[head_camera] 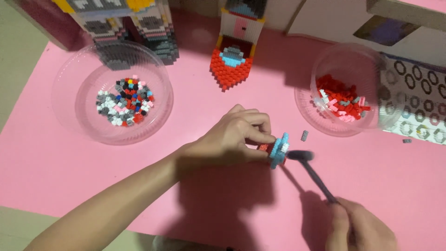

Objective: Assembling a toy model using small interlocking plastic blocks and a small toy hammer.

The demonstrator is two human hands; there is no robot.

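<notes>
Presently, the left hand (234, 135) pinches a small blue-and-red brick assembly (277, 149) just above the pink table (55, 162), steadying it so the dark tool (312, 173), gripped in the closed right hand (357, 227), can press it, between 2 clear brick bowls (65, 100).

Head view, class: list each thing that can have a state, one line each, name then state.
left hand: gripping the small blue and red brick piece
right hand: gripping the dark tool, tip at the piece
left clear bowl: upright, holding mixed bricks
right clear bowl: upright, holding mostly red bricks
loose grey brick: lying alone on the pink table
</notes>
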